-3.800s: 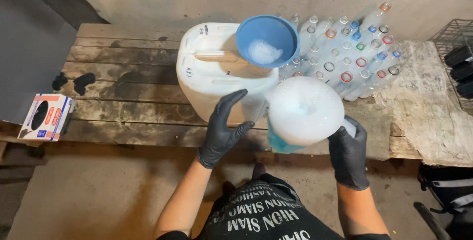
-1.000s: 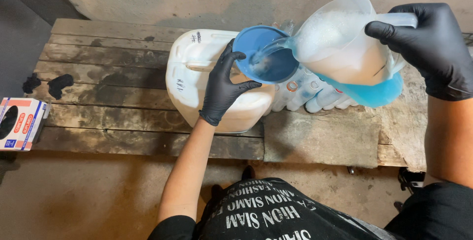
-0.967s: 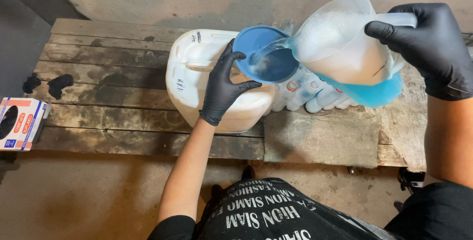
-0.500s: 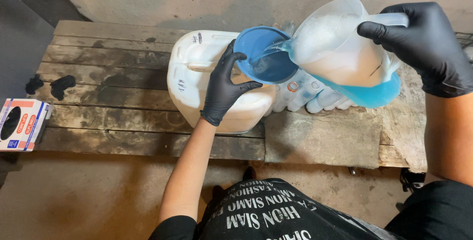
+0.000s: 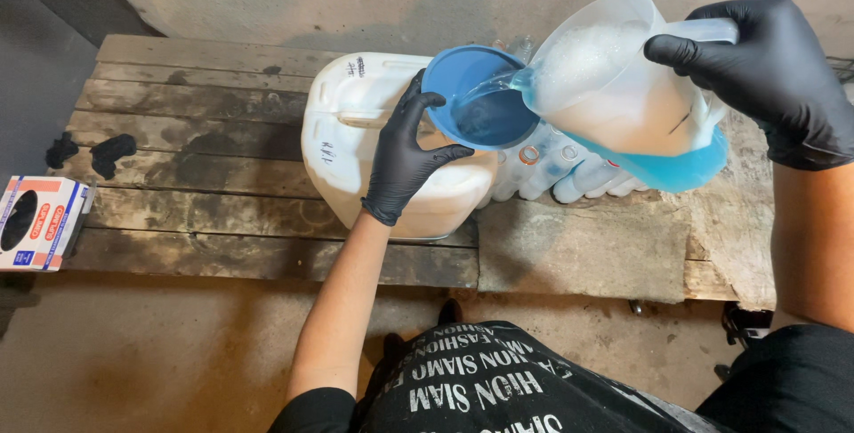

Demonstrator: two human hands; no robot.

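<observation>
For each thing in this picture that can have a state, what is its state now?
Jug: tilted, pouring blue foamy liquid, held by right hand.
Funnel: set in the canister, taking liquid, steadied by left hand.
Canister: upright on the pallet, open at top.
Bottles: lying behind the canister, partly hidden.
Glove box: open, at the pallet's left edge.
</observation>
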